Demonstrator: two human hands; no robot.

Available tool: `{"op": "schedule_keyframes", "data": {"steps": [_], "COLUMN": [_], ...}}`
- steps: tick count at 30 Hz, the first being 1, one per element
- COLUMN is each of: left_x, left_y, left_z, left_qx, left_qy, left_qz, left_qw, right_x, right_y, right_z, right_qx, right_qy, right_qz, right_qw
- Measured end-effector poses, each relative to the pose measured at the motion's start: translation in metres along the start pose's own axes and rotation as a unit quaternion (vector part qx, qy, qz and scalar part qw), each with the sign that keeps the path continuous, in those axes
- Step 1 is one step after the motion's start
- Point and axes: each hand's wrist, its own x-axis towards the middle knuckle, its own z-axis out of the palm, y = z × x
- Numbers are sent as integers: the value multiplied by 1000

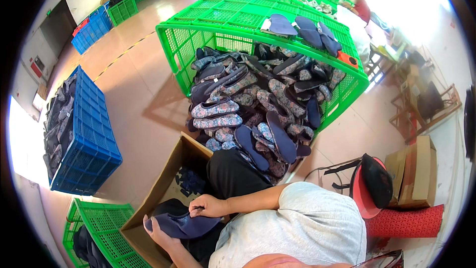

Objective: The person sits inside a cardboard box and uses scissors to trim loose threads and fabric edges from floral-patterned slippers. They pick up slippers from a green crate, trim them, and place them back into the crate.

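1. Holding a dark navy insole low in frame, about 7 o'clock, just over the open cardboard box.
2. Left hand cupped under the insole's near end, palm up, fingers wrapped around its edge (closed on it, not loose).
3. Right hand on top at the insole's far end, fingers curled in a narrow pinch at the upper rim; whether something small sits in that pinch cannot be told.
4. Resting above black trousers, grey shirt filling the 5 o'clock side.
5. Lying in the box, small dark pieces, too blurred to name.
6. Spilling toward the lap from a tipped green crate at 12 o'clock, a heap of patterned shoe uppers and soles; more navy insoles on the crate's top face.
7. Standing at 9 o'clock, a blue crate with grey pieces behind it; at 8 o'clock another green crate.
8. Sitting at 3 to 4 o'clock, a red and black cap, cardboard cartons, a red textured mat.
9. Judging the handling: best kept flat across the left palm so the soft piece does not fold, pinching only at the rim with the right, working over the box so nothing drops to the floor (the heap sits close to the knees, easy to knock).
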Motion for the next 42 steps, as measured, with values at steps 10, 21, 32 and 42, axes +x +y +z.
{"op": "schedule_keyframes", "data": {"steps": [10, 21, 32, 42], "left_x": [-14, -39, -14, -53], "left_y": [47, 26, 3, 33], "left_z": [6, 25, -40, -51], "left_qx": [-38, -49, -293, 164], "left_qy": [100, -37, -47, -212], "left_qz": [157, 336, -45, -154], "left_qw": [982, 940, 954, 951], "right_x": [12, 7, 24, 23], "right_y": [10, 11, 1, 40], "right_z": [4, -6, -28, -72], "right_qx": [181, 392, 343, 324], "right_qy": [142, 98, 239, 227], "right_qz": [111, 414, 224, 189], "right_qw": [967, 815, 880, 899]}}
